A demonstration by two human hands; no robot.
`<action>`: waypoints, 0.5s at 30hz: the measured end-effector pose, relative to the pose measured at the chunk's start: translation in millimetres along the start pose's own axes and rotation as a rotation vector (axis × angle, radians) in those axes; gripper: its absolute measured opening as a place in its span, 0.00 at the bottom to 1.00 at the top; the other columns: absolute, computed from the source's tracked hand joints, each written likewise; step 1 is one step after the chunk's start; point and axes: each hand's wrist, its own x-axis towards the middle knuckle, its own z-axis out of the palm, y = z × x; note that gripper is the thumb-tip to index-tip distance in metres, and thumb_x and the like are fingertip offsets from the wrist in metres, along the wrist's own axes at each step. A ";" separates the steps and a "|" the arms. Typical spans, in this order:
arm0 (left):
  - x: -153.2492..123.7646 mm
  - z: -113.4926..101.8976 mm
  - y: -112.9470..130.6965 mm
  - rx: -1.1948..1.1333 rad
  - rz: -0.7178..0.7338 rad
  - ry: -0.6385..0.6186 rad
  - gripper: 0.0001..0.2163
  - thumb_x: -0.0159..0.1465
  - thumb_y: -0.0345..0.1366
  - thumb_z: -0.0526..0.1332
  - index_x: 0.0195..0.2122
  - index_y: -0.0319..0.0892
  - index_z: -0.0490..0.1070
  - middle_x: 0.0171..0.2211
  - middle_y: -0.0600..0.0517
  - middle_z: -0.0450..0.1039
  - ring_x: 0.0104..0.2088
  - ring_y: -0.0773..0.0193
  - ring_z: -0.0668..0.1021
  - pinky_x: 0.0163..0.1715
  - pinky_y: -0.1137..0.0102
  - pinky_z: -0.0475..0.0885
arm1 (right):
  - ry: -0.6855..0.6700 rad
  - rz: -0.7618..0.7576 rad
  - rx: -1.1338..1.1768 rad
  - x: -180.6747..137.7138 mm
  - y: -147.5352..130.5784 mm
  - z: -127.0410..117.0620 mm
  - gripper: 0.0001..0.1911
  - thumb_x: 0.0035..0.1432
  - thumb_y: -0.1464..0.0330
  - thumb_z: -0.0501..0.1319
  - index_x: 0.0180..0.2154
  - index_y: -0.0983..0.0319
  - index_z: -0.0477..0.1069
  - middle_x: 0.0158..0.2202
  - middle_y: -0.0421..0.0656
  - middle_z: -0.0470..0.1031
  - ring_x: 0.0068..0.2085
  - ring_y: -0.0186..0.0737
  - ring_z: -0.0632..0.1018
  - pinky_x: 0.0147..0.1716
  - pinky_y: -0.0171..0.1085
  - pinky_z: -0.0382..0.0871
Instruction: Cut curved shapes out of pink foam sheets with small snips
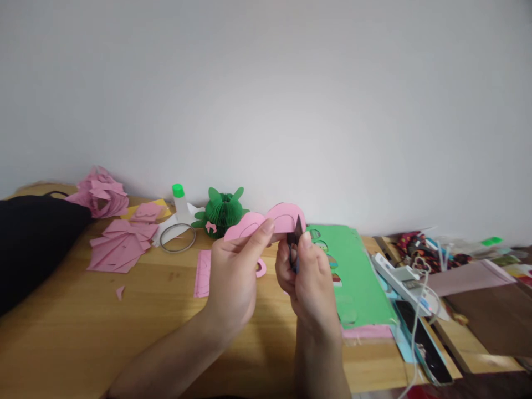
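Far left on the pale wooden bench (pixel 62 343) there's a crumpled pink paper heap (pixel 103 191), then a pleated pink paper sheet (pixel 120 249) and a tiny pink paper scrap (pixel 120 292), so I'd guess some cutting is done. The round green folded-paper ball with leaf shapes (pixel 224 213) looks pretty much finished to me. Nearer lies a flat pink paper strip with drawn lines (pixel 203 277), part hidden by the left hand (pixel 235 277); the lines that show look uncut.

That hand's fingers are pinched closed on a scalloped pink paper piece (pixel 286 216), held up above the bench. Its 2 rounded bumps have a smooth outer edge, so that outline seems mostly cut, while the dark arcs inside look left to do, if they're cut lines. The right hand (pixel 313 282) has its fingers wrapped around dark-bladed metal scissors (pixel 296 235) at the paper's right end; can't tell how far apart the blades are.
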 end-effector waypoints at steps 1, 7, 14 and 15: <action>-0.1 0.0 0.0 0.003 -0.006 -0.002 0.08 0.56 0.43 0.71 0.25 0.44 0.82 0.19 0.55 0.74 0.15 0.73 0.64 0.14 0.74 0.57 | 0.000 0.004 0.003 0.0 0.1 0.0 0.25 0.63 0.49 0.58 0.25 0.61 0.65 0.14 0.29 0.50 0.15 0.25 0.47 0.12 0.27 0.40; -0.8 0.0 -0.7 -0.003 0.011 0.000 0.07 0.56 0.42 0.71 0.27 0.45 0.83 0.18 0.56 0.73 0.17 0.72 0.64 0.16 0.74 0.58 | 0.004 0.016 0.013 -0.7 0.2 0.4 0.25 0.62 0.48 0.58 0.24 0.61 0.65 0.14 0.29 0.51 0.15 0.25 0.47 0.12 0.27 0.40; -1.4 0.8 0.6 0.002 0.021 -0.018 0.08 0.58 0.42 0.69 0.26 0.44 0.82 0.20 0.55 0.75 0.17 0.72 0.64 0.20 0.72 0.60 | 0.003 0.017 -0.002 -0.8 -0.6 0.5 0.25 0.63 0.48 0.58 0.24 0.61 0.64 0.14 0.29 0.51 0.15 0.25 0.47 0.12 0.27 0.40; -1.4 0.9 0.8 0.007 0.024 -0.018 0.08 0.59 0.42 0.69 0.27 0.44 0.82 0.20 0.55 0.75 0.17 0.72 0.64 0.21 0.71 0.61 | 0.003 0.017 -0.008 -0.8 -0.7 0.4 0.26 0.63 0.48 0.58 0.24 0.61 0.64 0.14 0.29 0.51 0.15 0.25 0.47 0.12 0.27 0.41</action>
